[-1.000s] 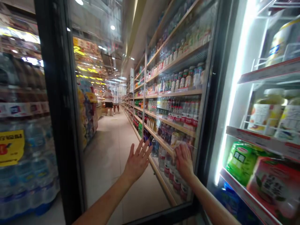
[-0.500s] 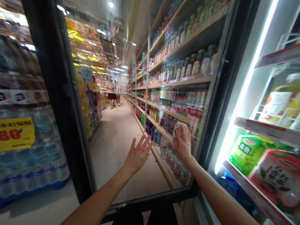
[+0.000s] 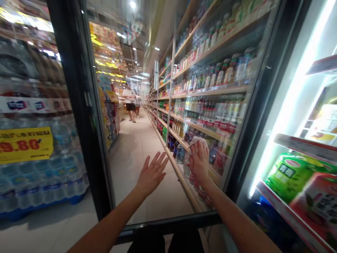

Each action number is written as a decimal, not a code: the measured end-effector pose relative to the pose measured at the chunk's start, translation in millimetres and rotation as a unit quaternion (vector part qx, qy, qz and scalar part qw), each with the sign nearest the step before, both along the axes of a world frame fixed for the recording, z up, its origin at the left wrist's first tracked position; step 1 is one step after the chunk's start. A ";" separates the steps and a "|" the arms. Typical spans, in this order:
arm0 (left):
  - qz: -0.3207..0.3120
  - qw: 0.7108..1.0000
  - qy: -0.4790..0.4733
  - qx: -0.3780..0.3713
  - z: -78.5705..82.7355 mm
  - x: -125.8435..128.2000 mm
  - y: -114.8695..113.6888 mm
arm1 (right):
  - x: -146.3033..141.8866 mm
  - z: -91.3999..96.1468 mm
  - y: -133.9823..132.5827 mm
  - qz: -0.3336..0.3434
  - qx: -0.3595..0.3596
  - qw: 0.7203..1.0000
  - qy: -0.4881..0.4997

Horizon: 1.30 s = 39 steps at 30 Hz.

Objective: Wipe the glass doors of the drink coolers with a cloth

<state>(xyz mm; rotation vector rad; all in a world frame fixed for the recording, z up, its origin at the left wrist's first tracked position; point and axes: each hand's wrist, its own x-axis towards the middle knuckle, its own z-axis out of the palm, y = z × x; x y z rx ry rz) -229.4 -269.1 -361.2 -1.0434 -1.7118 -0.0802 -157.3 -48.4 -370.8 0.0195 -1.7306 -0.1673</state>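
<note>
An open glass fridge door with a black frame stands in front of me. My left hand lies flat against the glass with its fingers spread, holding nothing. Pressed to the glass further right, my right hand holds a crumpled white cloth under its palm and fingers. Through the pane I see shelves of drink bottles and the shop aisle.
On the right the lit fridge interior holds green and red drink packs on wire shelves. Stacked water bottles with a yellow price sign stand at the left. Two people stand far down the aisle.
My right hand with the cloth has slid up and leftward across the glass. The left hand stays flat on the pane. The view has shifted, showing more of the door's lower frame.
</note>
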 end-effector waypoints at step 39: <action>0.023 0.995 -0.045 0.083 -15.1 -3.7 -20.9 | 8.6 -20.5 27.2 -0.041 -0.110 0.991 0.060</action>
